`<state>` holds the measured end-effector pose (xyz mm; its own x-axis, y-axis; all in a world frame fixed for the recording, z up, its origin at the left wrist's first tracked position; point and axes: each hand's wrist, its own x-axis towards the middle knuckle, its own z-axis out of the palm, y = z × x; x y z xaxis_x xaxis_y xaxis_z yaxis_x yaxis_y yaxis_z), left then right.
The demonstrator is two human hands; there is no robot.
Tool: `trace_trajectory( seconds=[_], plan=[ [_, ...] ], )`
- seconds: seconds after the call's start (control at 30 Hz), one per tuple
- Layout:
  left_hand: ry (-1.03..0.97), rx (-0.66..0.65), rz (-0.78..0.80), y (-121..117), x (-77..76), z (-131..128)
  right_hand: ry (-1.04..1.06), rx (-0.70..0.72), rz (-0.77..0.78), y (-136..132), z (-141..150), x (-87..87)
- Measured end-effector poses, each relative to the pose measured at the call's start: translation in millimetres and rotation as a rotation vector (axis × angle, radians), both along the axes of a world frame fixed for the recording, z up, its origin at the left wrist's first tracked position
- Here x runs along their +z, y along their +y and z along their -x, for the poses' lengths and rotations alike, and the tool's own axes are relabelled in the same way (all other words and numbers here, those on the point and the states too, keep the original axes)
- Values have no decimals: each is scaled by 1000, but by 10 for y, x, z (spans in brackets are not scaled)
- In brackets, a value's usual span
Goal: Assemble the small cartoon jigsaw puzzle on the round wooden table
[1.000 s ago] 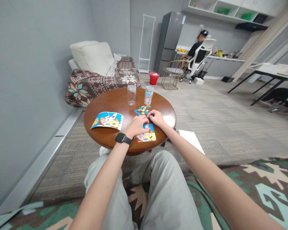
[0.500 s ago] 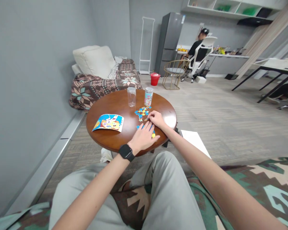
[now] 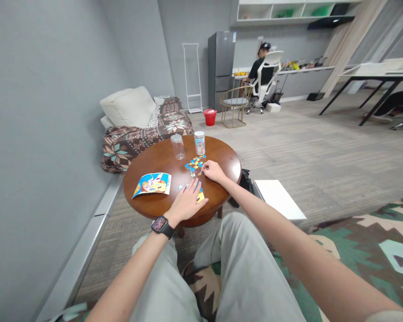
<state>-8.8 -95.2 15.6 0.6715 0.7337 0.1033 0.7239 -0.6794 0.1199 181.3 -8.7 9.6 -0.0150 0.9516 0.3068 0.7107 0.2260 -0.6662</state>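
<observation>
My left hand (image 3: 187,202) lies flat with its fingers apart over a puzzle picture card (image 3: 199,197), hiding most of it. Small blue pieces (image 3: 184,187) show beside its fingertips. My right hand (image 3: 213,171) rests on the round wooden table (image 3: 221,152), its fingertips curled at the edge of a loose cluster of blue and yellow jigsaw pieces (image 3: 194,166). Whether those fingers pinch a piece is hidden. Farther back stand a clear empty jar (image 3: 177,147) and a printed canister (image 3: 199,143). A second picture card (image 3: 151,184) lies at the table's left.
Behind the table are a sofa (image 3: 147,134) with a patterned blanket and a red bucket (image 3: 210,117). A white board (image 3: 277,199) lies on the floor to the right, next to a black bag (image 3: 245,182). A seated person (image 3: 263,67) is far back.
My left hand has slid toward me and now covers the picture card it uncovered earlier. My right hand stays by the pieces. The whole view has shifted as my head moved.
</observation>
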Motion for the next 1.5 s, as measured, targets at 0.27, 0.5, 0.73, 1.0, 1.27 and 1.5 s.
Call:
trace_trajectory(
  seconds=[0.27, 0.5, 0.73, 1.0, 1.27, 1.5],
  plan=[
    [44, -4, -4, -53, -10, -63, -20, -5, -8, 10, 4, -32],
    [13, -30, 36, 63, 32, -289, -48, -6, -6, -26, 9, 24],
    [-6, -19, 46, 81, 65, -389, -5, -16, -22, -46, 23, 34],
    [11, -5, 111, 122, 119, -172, 11, 2, -24, 1, 16, -19],
    [-61, 22, 64, 104, 76, -99, -30, 111, -53, 58, -4, -133],
    [-167, -20, 13, 3, 55, -97, -64, 129, -57, 66, 7, -154]
  ],
)
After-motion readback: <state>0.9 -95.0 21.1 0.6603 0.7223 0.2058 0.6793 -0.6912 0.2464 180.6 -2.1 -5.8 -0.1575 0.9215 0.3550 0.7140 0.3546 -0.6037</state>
